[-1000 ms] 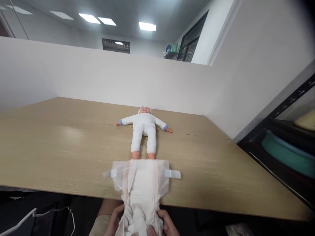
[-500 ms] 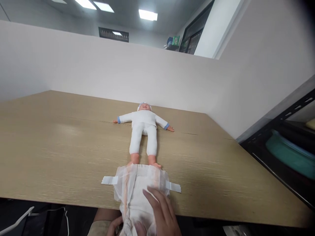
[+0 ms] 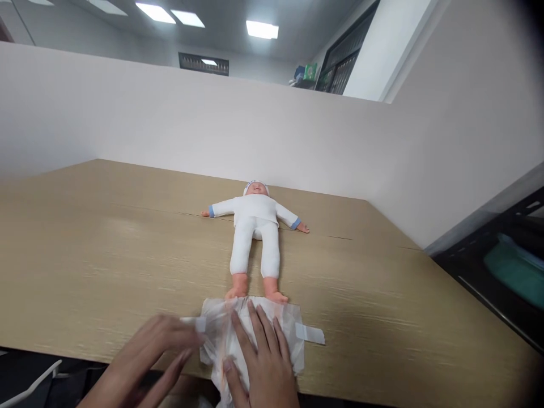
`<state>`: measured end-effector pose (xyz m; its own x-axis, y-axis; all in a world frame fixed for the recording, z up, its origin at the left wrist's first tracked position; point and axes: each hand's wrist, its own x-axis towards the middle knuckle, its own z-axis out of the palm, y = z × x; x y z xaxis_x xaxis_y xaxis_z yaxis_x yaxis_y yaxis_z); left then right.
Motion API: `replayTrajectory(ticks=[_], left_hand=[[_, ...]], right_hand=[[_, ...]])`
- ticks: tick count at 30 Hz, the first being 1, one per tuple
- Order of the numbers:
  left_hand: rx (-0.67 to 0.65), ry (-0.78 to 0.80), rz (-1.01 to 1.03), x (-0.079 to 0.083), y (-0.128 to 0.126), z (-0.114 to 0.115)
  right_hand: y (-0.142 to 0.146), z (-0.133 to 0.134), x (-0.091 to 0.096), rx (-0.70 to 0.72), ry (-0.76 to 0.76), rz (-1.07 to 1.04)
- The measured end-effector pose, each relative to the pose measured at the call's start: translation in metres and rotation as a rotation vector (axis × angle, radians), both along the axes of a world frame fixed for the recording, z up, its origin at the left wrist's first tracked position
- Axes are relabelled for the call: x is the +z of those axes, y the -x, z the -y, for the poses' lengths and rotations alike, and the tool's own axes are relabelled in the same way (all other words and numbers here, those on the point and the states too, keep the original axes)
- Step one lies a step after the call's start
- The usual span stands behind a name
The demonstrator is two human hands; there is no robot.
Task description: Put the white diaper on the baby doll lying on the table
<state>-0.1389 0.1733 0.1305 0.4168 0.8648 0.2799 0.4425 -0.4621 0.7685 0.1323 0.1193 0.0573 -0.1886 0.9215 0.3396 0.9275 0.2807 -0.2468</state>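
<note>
A baby doll (image 3: pixel 255 226) in a white suit and cap lies on its back on the wooden table (image 3: pixel 106 255), feet toward me. An unfolded white diaper (image 3: pixel 293 326) with tape tabs lies at the table's near edge, just below the doll's feet. My right hand (image 3: pixel 259 357) rests flat on the diaper, fingers stretched out. My left hand (image 3: pixel 144 354), blurred by motion, has its fingers extended beside the diaper's left tape tab and holds nothing.
A white partition wall (image 3: pixel 170 130) stands behind the table. A dark metal shelf (image 3: pixel 488 255) with a teal object (image 3: pixel 516 269) is at the right. A white cable (image 3: pixel 29 382) hangs below the table's near left edge.
My left hand came up from under the table edge to the diaper's left side. My right hand slid further onto the diaper and lies flat on it.
</note>
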Motion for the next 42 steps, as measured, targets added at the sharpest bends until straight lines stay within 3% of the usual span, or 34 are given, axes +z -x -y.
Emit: replayTrajectory(ticks=[2, 4, 6, 9, 12, 20, 23, 28, 33, 37, 42], left_hand=[[-0.166, -0.212, -0.156, 0.008, -0.020, -0.051], [-0.220, -0.487, -0.410, 0.014, -0.051, -0.099], [-0.337, -0.641, -0.625, 0.016, -0.084, -0.134], [-0.552, -0.777, -0.756, 0.014, -0.121, -0.160], [-0.645, -0.829, -0.745, 0.009, -0.137, -0.167], [-0.770, -0.844, -0.572, 0.007, -0.153, -0.179], [-0.814, -0.790, -0.530, 0.014, -0.160, -0.181], [-0.839, -0.520, -0.306, 0.053, -0.161, -0.186], [-0.827, -0.319, -0.106, 0.097, -0.156, -0.201], [-0.776, -0.174, -0.021, 0.115, -0.152, -0.218], [-0.703, -0.171, 0.051, 0.128, -0.148, -0.231]], right_hand=[[-0.002, -0.001, 0.001, 0.024, 0.004, 0.001], [-0.003, -0.001, 0.003, 0.016, -0.003, -0.012], [-0.003, -0.002, 0.002, 0.016, -0.007, -0.025], [-0.004, -0.003, -0.001, 0.025, -0.025, -0.036], [-0.004, -0.004, -0.005, 0.025, -0.041, -0.025], [-0.004, -0.003, -0.007, 0.034, -0.006, -0.003], [-0.007, -0.004, -0.005, 0.054, 0.034, -0.008], [-0.011, -0.013, 0.018, 0.106, 0.160, -0.066], [-0.012, -0.040, 0.048, 0.107, 0.323, -0.156], [-0.010, -0.076, 0.060, 0.079, 0.431, -0.171], [-0.007, -0.131, 0.057, 0.030, 0.392, -0.154]])
